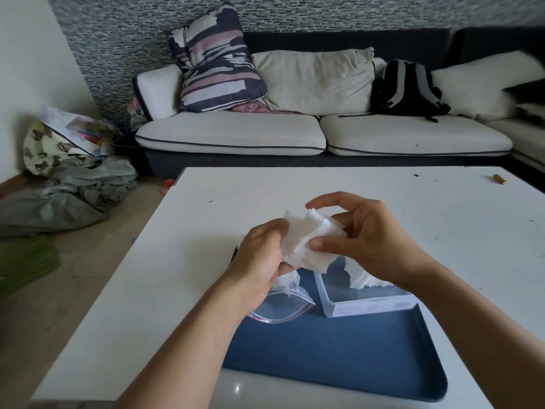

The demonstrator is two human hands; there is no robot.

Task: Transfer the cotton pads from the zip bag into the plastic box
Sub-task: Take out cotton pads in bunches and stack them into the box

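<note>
A white worktop point(206, 261) stands before a sofa point(295, 134) on which three pillows and one backpack point(408, 90) are seen. On the worktop one blue tray point(339, 358) is laid; on it one bag point(280, 305), open, and one box point(368, 302) are placed side by side. One stack of pads point(309, 240) is held above them by two hands: the left hand point(262, 255) is closed on its left edge, the right hand point(368, 237) is pinched on its right side. More pads are seen in the box and some in the bag.
</note>
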